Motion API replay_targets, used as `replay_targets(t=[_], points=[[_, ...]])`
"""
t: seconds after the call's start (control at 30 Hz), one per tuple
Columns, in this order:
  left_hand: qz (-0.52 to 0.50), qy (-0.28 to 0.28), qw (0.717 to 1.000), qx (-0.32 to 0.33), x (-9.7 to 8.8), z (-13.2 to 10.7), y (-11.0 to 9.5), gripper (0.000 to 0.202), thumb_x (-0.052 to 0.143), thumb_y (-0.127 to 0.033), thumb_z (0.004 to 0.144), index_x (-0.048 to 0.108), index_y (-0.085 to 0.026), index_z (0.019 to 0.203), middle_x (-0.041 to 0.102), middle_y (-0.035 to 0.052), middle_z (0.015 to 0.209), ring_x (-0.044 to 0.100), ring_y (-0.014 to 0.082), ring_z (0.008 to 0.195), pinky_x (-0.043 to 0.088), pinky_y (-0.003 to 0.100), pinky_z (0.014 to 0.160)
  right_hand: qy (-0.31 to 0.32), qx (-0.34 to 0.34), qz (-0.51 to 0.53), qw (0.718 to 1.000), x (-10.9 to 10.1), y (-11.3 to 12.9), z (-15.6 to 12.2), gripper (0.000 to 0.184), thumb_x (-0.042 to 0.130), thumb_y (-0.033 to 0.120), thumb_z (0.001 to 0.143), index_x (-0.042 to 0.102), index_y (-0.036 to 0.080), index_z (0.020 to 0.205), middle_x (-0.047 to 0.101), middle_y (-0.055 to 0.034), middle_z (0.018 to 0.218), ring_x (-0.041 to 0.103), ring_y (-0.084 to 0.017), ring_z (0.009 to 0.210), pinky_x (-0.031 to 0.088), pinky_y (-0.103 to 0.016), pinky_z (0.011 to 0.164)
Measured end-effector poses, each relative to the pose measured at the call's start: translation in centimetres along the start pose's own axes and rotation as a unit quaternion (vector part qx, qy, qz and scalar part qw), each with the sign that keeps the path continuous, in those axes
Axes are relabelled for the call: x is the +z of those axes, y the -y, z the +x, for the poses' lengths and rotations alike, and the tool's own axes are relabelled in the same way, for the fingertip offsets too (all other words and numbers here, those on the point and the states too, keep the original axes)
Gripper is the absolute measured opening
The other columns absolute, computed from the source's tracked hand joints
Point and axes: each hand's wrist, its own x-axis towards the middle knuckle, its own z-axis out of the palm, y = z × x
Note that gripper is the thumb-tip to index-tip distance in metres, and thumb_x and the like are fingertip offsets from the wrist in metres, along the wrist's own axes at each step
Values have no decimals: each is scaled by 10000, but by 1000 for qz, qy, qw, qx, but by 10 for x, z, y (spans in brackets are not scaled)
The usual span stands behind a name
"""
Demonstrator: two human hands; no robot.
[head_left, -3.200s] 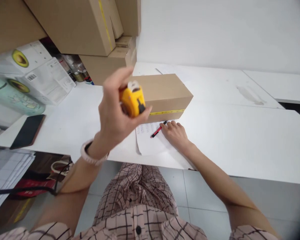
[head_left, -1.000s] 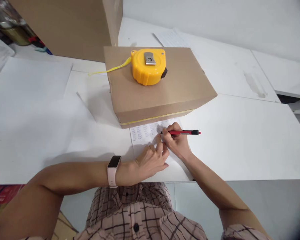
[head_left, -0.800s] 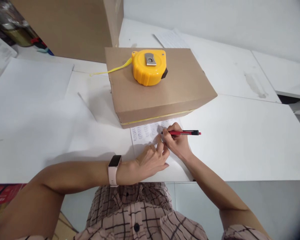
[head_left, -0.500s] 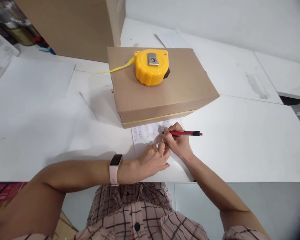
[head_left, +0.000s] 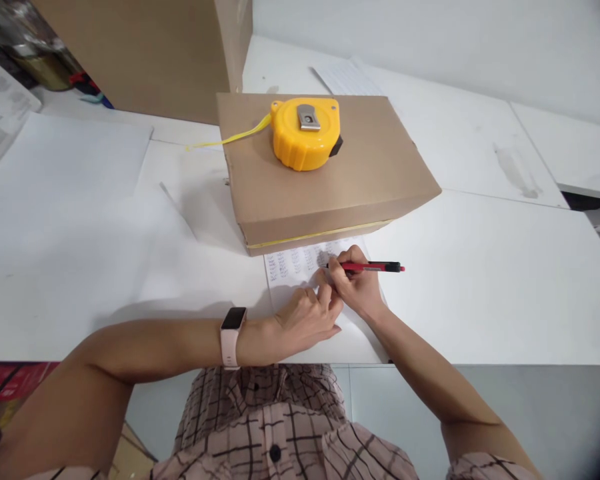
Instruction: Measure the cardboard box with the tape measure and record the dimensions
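Observation:
My right hand (head_left: 363, 285) is closed around a red-and-black pen (head_left: 373, 267), its tip down at a sheet of paper (head_left: 285, 290) with rows of handwritten marks. My left hand (head_left: 305, 319) rests on that same sheet, holding nothing. Its fingers are bent but apart, the fingertips close against my right hand. Just beyond both hands stands a brown cardboard box (head_left: 380, 153), covering the top part of the sheet. A yellow tape measure (head_left: 305, 143) with a yellow strap lies on the box. A narrow yellow band runs along the box's front side.
A larger cardboard box (head_left: 145, 60) stands at the back left. White paper sheets (head_left: 75, 153) lie on the left of the white table (head_left: 490, 280). Another printed sheet (head_left: 347, 78) sits behind the smaller box. Jars (head_left: 50, 70) are at the far left corner.
The view has shifted very slightly. Both hands, the pen, the box and the tape measure stay in nearly the same places.

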Motion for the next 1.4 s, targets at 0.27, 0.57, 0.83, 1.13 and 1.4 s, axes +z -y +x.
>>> replay_targets(t=[0.27,0.57,0.83,1.13,1.4], points=[[-4,10,1000,-2,-2,1,1,556,490,-482,1032,610,-34,1339,667,302,1271,691,216,757,467,289,575,4,-13,6,1000,0,0,2,280,609,263,916,407,245,723,396,71,615,358,-92,523,312,-269,497],[6,23,1000,6,-4,0,1,573,452,-473,1045,575,-22,1377,669,307,1268,697,228,758,441,288,554,-3,-2,25,1000,0,0,2,284,606,237,904,390,247,720,383,75,609,335,-94,528,307,-275,509],[4,25,1000,5,-5,-1,2,550,436,-446,1048,572,-32,1383,685,278,1242,668,220,761,406,293,551,5,2,21,1000,0,0,2,287,600,233,899,382,245,713,368,74,606,323,-92,530,298,-272,503],[2,17,1000,11,-5,-1,3,541,448,-445,1053,592,-22,1358,699,264,1220,697,230,772,460,306,561,-14,-3,18,1000,-1,-1,2,295,608,201,888,383,240,701,372,69,630,335,-92,538,298,-271,504],[18,-16,1000,20,-4,-3,5,543,456,-461,1050,609,-30,1343,684,282,1247,707,240,802,475,303,576,-20,0,11,1000,-1,-2,3,286,609,252,908,399,244,716,404,60,632,369,-101,543,326,-274,503]])
